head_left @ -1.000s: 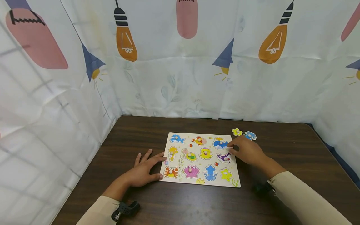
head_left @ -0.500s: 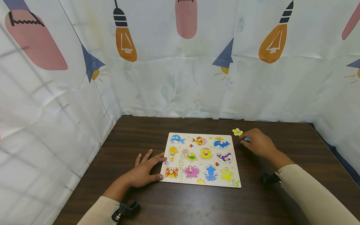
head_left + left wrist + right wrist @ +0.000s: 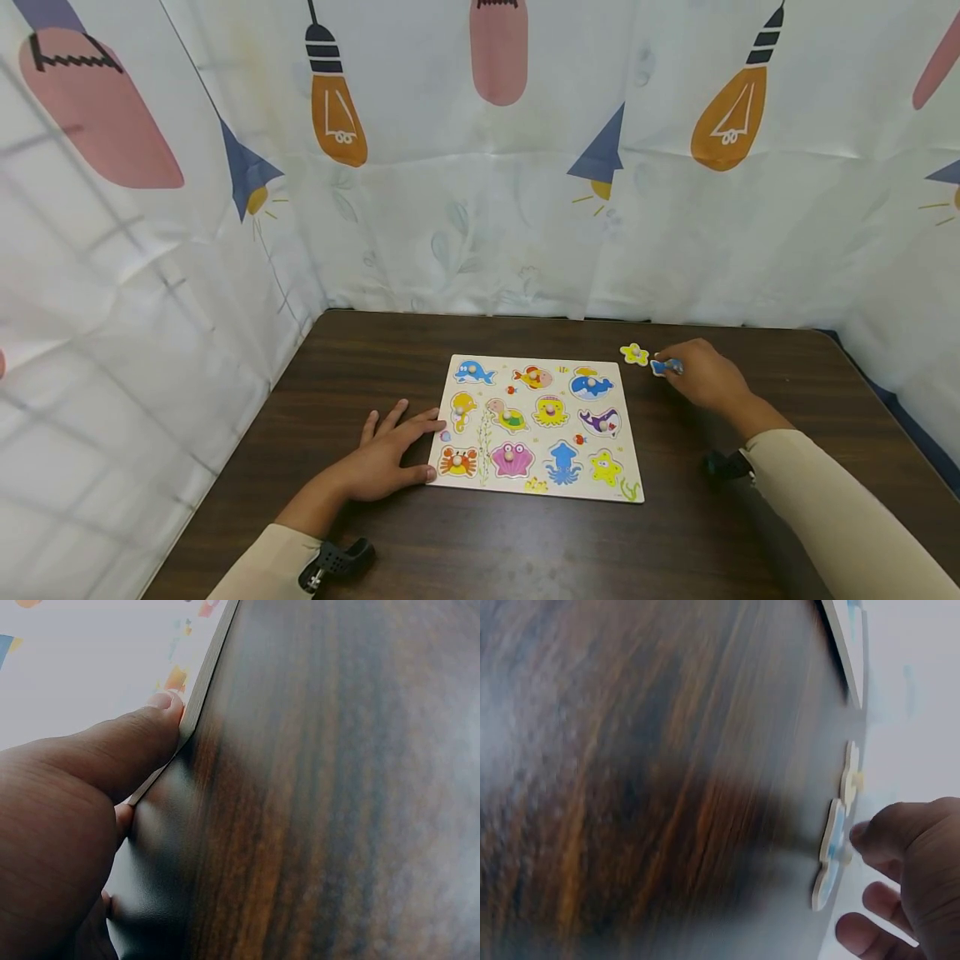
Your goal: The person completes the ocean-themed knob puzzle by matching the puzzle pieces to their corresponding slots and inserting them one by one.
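A wooden peg puzzle board (image 3: 536,492) with colourful sea animal pieces lies on the table. My left hand (image 3: 386,458) spreads its fingers at the board's left edge; in the left wrist view its thumb (image 3: 142,739) rests on the board's corner. My right hand (image 3: 705,375) reaches over a blue puzzle piece (image 3: 660,367) with a white rim, right of the board. In the right wrist view, the thumb tip is right at the piece's knob (image 3: 847,853), and the other fingers (image 3: 859,932) are apart from the piece. A yellow flower-shaped piece (image 3: 634,354) lies just left of it.
The dark wooden table (image 3: 525,550) ends at the back against a white curtain (image 3: 480,233) printed with lamps and bulbs. More of this cloth hangs along both sides. Dark bands with devices are strapped to both wrists.
My right hand has moved from the board's upper right edge rightward to the blue puzzle piece. My left hand stays at the board's left edge.
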A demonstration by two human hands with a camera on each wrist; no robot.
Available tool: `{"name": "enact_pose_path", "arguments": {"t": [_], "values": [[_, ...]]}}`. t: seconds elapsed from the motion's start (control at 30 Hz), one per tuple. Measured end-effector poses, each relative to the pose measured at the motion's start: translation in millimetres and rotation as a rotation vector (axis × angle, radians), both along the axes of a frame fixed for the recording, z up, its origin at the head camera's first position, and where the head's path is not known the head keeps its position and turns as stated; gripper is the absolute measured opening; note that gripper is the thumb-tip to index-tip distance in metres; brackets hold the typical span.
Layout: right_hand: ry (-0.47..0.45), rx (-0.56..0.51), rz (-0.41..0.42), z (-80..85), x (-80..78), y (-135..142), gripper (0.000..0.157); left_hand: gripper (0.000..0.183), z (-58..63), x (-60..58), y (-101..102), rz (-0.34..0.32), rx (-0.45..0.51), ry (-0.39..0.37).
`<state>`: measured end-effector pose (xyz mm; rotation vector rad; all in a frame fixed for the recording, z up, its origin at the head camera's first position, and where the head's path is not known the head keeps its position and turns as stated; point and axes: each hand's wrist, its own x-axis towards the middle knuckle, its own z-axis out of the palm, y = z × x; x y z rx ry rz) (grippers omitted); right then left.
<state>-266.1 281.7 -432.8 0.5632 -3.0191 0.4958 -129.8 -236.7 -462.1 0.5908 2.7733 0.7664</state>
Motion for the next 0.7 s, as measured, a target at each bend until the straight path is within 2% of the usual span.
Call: {"name": "enact_pose_path", "arguments": {"t": [0.17,0.47,0.7], "values": [[-0.016,0.037,0.031,-0.8,-2.4,4.7,0.028,0.068,0.8,0.3,0.9,-0.001,0.007,-0.004],[-0.020,0.032,0.027,-4.2,-1.4,9.2,0.016,0.068,-0.1,0.6,0.6,-0.001,0.002,-0.007],[-0.035,0.039,0.010,-3.3,0.6,9.1,0.014,0.068,0.6,0.8,0.4,0.003,0.000,-0.006]]}}
